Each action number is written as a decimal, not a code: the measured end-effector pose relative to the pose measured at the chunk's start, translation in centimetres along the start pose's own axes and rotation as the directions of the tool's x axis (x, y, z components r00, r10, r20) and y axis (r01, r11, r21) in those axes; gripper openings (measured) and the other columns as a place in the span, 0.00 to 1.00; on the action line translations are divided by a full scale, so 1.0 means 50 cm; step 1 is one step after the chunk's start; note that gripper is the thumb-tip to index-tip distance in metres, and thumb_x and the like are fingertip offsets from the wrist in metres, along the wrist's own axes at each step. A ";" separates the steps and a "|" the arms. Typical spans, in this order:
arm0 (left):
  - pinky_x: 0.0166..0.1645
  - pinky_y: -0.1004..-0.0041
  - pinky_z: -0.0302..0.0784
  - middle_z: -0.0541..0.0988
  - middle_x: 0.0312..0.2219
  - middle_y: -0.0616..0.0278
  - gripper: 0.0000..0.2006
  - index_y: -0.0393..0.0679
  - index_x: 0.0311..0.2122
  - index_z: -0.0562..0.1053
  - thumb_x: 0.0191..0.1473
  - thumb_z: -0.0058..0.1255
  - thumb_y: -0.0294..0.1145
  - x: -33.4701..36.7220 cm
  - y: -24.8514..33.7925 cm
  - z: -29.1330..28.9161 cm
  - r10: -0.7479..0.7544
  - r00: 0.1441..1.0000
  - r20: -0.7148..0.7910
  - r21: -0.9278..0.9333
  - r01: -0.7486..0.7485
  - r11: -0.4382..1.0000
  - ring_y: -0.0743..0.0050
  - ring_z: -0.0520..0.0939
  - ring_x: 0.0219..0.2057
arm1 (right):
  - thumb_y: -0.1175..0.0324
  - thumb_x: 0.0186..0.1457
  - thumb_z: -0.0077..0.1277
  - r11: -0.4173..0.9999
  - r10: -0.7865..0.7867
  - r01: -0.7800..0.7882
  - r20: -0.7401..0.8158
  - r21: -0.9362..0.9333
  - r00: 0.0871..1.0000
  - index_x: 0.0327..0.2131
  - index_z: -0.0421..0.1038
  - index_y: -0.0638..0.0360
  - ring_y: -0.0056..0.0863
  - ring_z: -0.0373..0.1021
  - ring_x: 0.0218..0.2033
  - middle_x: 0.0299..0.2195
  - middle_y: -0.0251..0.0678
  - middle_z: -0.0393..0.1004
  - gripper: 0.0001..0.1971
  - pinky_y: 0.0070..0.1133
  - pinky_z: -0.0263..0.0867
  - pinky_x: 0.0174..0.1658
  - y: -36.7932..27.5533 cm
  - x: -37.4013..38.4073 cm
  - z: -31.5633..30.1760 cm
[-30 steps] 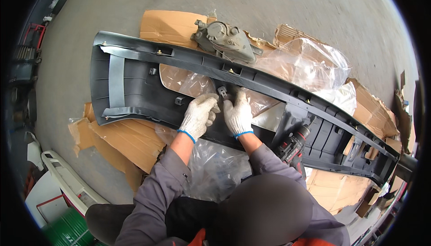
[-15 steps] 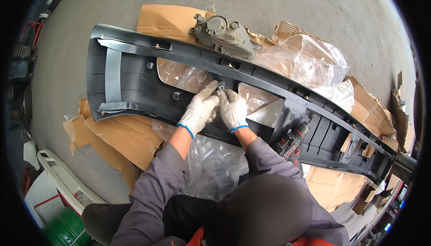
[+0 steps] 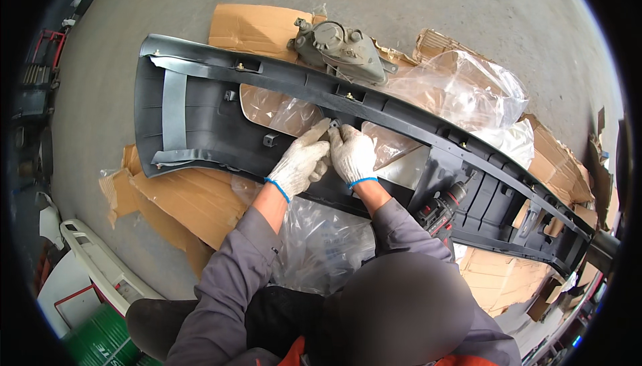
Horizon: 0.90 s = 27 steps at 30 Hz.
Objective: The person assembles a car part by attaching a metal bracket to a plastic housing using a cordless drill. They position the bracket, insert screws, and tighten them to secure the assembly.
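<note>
A long black car bumper [image 3: 200,108] lies with its inner side up, slanting across the view. Between its two large openings stands a small grey clip [image 3: 334,124] on a tab. My left hand [image 3: 299,163], in a white knit glove, reaches it with the forefinger stretched forward and the other fingers curled. From the right, my gloved right hand [image 3: 353,157] presses its fingertips against the same clip. Both hands are closed around it, and the gloves hide the exact finger contact. Similar clips sit on nearby tabs to the left.
A cordless drill [image 3: 441,209] rests on the bumper right of my hands. Beyond the bumper lie an old headlight [image 3: 344,48] and clear plastic wrap [image 3: 468,92]. Flattened cardboard [image 3: 180,202] is underneath. A green drum [image 3: 100,339] and a white bumper [image 3: 100,259] stand at lower left.
The view has shifted slightly, so the whole scene sits a little further right. Both hands remain at the clip, with only small finger movement.
</note>
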<state>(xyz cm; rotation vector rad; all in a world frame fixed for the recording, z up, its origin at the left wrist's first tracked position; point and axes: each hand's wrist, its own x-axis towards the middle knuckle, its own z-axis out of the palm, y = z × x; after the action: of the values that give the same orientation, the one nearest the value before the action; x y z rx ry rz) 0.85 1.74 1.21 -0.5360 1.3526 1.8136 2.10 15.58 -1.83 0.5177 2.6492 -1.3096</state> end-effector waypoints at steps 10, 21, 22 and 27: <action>0.23 0.83 0.64 0.79 0.29 0.66 0.14 0.41 0.53 0.74 0.63 0.48 0.30 -0.013 -0.003 -0.037 0.112 0.994 0.010 -0.344 -0.102 0.934 0.82 0.73 0.22 | 0.64 0.63 0.50 0.955 -0.118 0.131 -0.064 0.265 0.991 0.42 0.79 0.59 0.49 0.79 0.38 0.35 0.49 0.81 0.12 0.35 0.73 0.43 -0.009 -0.072 -0.040; 0.61 0.52 0.77 0.79 0.56 0.45 0.20 0.38 0.59 0.73 0.69 0.39 0.37 -0.001 -0.040 -0.075 0.279 0.933 0.228 -0.720 -0.032 0.693 0.47 0.80 0.56 | 0.69 0.60 0.58 0.897 -0.366 0.400 -0.193 0.189 0.911 0.46 0.77 0.60 0.42 0.79 0.39 0.38 0.45 0.81 0.12 0.31 0.74 0.44 -0.037 -0.115 -0.052; 0.60 0.52 0.78 0.79 0.55 0.45 0.19 0.38 0.57 0.74 0.69 0.40 0.37 -0.001 -0.039 -0.068 0.283 0.936 0.209 -0.730 -0.043 0.682 0.47 0.80 0.55 | 0.70 0.61 0.58 0.896 -0.376 0.409 -0.193 0.173 0.906 0.47 0.76 0.62 0.39 0.79 0.40 0.38 0.45 0.81 0.13 0.29 0.74 0.44 -0.036 -0.121 -0.049; 0.62 0.52 0.77 0.78 0.56 0.42 0.20 0.37 0.56 0.75 0.70 0.39 0.40 -0.002 -0.034 -0.051 0.309 0.922 0.233 -0.762 -0.024 0.648 0.44 0.79 0.57 | 0.72 0.59 0.60 0.900 -0.391 0.407 -0.124 0.156 0.912 0.47 0.75 0.62 0.36 0.80 0.39 0.37 0.43 0.81 0.13 0.27 0.75 0.44 -0.023 -0.142 -0.031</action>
<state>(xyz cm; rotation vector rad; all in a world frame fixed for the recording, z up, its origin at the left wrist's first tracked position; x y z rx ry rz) 1.98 -0.49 -0.61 -0.4705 0.3555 2.4776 8.35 14.44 1.92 0.0431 2.8301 -1.6821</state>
